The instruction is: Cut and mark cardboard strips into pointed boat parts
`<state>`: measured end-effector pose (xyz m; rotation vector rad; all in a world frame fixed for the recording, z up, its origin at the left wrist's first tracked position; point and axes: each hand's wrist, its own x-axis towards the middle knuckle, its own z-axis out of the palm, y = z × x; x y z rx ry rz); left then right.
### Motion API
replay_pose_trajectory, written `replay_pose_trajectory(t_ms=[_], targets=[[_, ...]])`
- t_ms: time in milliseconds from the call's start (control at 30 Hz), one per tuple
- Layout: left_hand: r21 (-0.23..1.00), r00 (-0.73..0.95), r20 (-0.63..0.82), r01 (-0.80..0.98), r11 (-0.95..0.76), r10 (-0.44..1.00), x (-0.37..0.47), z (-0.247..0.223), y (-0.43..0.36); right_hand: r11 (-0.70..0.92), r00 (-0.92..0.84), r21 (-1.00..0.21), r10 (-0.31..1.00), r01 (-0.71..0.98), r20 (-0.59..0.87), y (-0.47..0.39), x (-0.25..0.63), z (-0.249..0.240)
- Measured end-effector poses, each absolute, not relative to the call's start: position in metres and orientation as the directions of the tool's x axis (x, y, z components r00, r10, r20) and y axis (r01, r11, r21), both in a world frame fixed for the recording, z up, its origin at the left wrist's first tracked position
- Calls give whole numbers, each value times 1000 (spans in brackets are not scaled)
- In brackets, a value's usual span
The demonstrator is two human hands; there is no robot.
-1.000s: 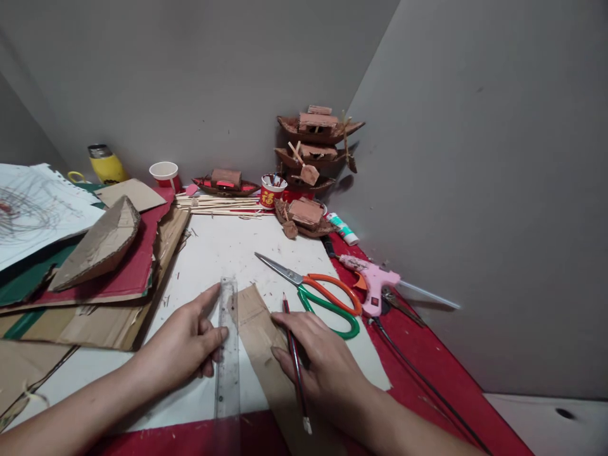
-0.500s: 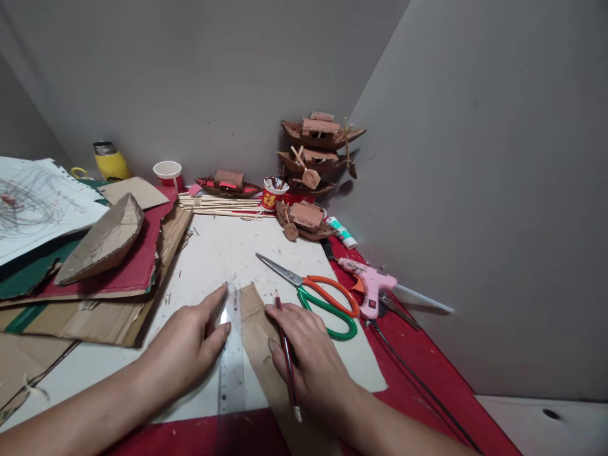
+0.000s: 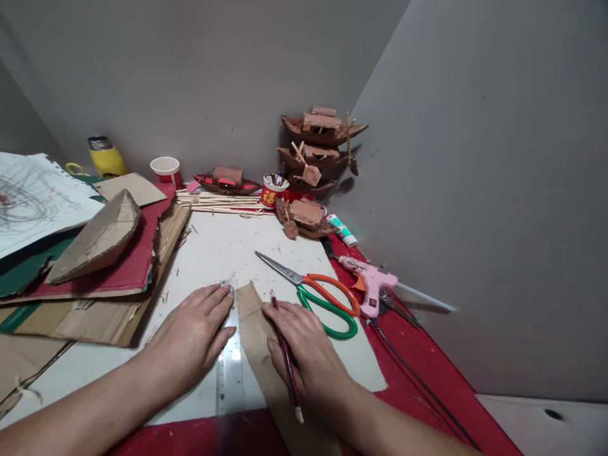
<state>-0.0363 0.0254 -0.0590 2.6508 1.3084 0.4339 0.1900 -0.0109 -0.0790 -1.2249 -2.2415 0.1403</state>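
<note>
A clear ruler (image 3: 230,373) lies lengthwise on the white sheet (image 3: 223,240), its lower end over the red table covering. My left hand (image 3: 194,329) rests on its left side, fingers laid out flat and the thumb apart, fingertips touching the ruler. Just right of the ruler is a strip of brown cardboard (image 3: 256,335). My right hand (image 3: 308,354) lies on this strip and holds a dark pencil (image 3: 287,361) with red stripes, its point away from me and its pale end towards me. Part of the strip is hidden under that hand.
Scissors (image 3: 304,278) with orange and green handles lie beyond my right hand. A pink glue gun (image 3: 370,282) and its cord are further right, near the wall. Cardboard sheets with a boat-shaped piece (image 3: 99,244) are stacked left. Model boats (image 3: 323,130), sticks (image 3: 218,202) and cups stand behind.
The fingers of my left hand have gone from a pointing index finger to lying extended together on the ruler. My right hand keeps the pencil almost in place.
</note>
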Motion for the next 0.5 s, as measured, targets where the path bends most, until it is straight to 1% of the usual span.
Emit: replay_pose_trajectory(t_ms=[200, 367, 500], targets=[[241, 581, 193, 753, -612, 791, -36, -60, 24, 573, -418, -347, 801, 743, 428, -10, 191, -80], [199, 600, 157, 758, -620, 784, -36, -59, 25, 568, -419, -350, 806, 745, 417, -10, 191, -80], [197, 608, 151, 754, -626, 780, -36, -57, 25, 567, -423, -354, 810, 744, 407, -11, 190, -79]])
